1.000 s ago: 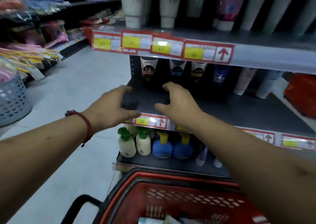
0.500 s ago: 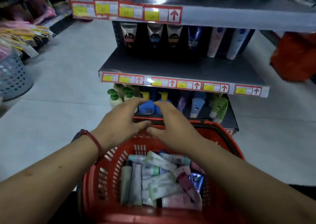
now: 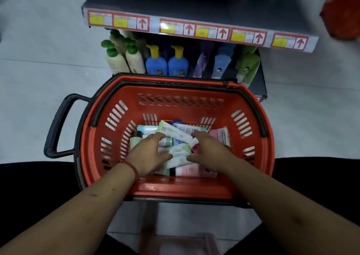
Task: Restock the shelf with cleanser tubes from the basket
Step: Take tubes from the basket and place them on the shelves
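Several tubes (image 3: pixel 173 133) beneath left hand (image 3: pixel 150 154)

I can pass only upward: the basket (image 3: pixel 175 108) walls stand all around, and at 12 o'clock the shelf (image 3: pixel 194 5) juts out.

both forearms reach down, left grip (image 3: pixel 150 153) and right grip (image 3: pixel 209 151) palm-down, fingers loosely spread.

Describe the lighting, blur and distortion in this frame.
Head view: dim, bluish light; the wide-angle lens bows the shelf; print on the tubes in the basket and on the price labels is too soft to read; the top corners smear.
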